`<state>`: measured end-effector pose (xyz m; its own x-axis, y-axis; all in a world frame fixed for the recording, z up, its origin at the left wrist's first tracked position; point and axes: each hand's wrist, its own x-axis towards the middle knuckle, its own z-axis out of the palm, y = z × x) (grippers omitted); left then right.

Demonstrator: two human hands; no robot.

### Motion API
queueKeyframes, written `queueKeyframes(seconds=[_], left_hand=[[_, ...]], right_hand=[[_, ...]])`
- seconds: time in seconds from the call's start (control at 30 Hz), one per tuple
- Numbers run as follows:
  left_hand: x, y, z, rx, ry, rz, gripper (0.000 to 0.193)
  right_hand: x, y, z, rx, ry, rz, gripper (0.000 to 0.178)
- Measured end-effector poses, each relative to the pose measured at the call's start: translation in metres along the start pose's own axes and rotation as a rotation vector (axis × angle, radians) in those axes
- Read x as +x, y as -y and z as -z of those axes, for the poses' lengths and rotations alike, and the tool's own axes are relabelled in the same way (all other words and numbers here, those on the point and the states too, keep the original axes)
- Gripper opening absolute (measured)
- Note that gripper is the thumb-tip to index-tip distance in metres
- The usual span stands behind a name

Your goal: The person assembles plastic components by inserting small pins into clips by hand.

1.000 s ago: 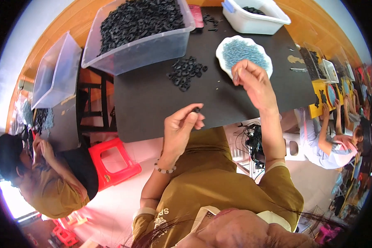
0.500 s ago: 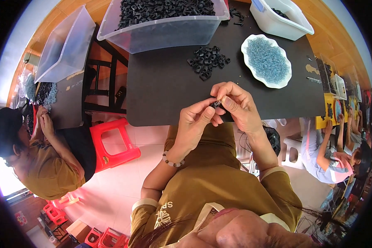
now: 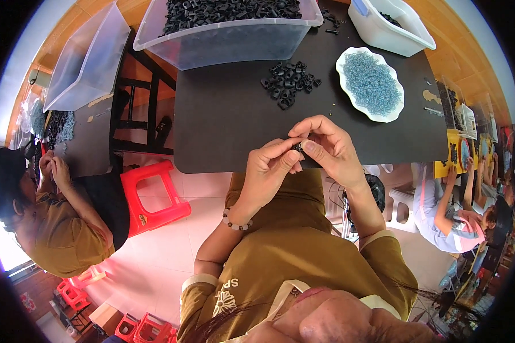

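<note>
Both hands meet over the near edge of the dark table [image 3: 223, 137]. A small black plastic part [image 3: 297, 147] is pinched in my left hand [image 3: 270, 171], between thumb and fingers. My right hand [image 3: 332, 154] is closed at the same part, its thumb tip pressing against a small metal spring mostly hidden by the fingertips. Beyond the hands lies a loose pile of black plastic parts [image 3: 289, 83]. To its right, a white scalloped plate [image 3: 342, 64] holds a heap of tiny bluish springs [image 3: 372, 84].
A large clear bin [image 3: 234, 50] full of black parts stands at the back, with a white tub [image 3: 386, 39] to its right. On the left, a person [image 3: 68, 228] works at another table near a red stool [image 3: 183, 210]. Several people sit at the far right.
My right fingertips have come closer to the black part, and the coil that showed between the hands is now mostly covered. The view has shifted slightly.
</note>
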<state>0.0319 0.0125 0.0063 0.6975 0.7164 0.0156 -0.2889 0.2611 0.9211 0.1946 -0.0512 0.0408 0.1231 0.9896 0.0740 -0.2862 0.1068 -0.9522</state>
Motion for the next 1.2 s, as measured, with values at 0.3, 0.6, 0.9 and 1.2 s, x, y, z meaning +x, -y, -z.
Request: queueKeyframes(seconds=[0.3, 0.6, 0.9, 1.2], left_hand=[[-0.004, -0.004, 0.002, 0.064, -0.044, -0.028, 0.03], [-0.008, -0.011, 0.008, 0.1, -0.156, -0.078, 0.033], [-0.011, -0.013, 0.018, 0.143, -0.184, -0.148, 0.031], [-0.01, -0.014, 0.018, 0.133, -0.192, -0.124, 0.03]], right_hand=[[0.002, 0.004, 0.002, -0.233, -0.011, -0.017, 0.012], [0.053, 0.021, 0.054, -1.534, -0.382, 0.328, 0.011], [0.065, 0.011, 0.043, -1.561, -0.269, 0.22, 0.02], [0.077, 0.0, 0.051, -1.59, -0.271, 0.156, 0.019]])
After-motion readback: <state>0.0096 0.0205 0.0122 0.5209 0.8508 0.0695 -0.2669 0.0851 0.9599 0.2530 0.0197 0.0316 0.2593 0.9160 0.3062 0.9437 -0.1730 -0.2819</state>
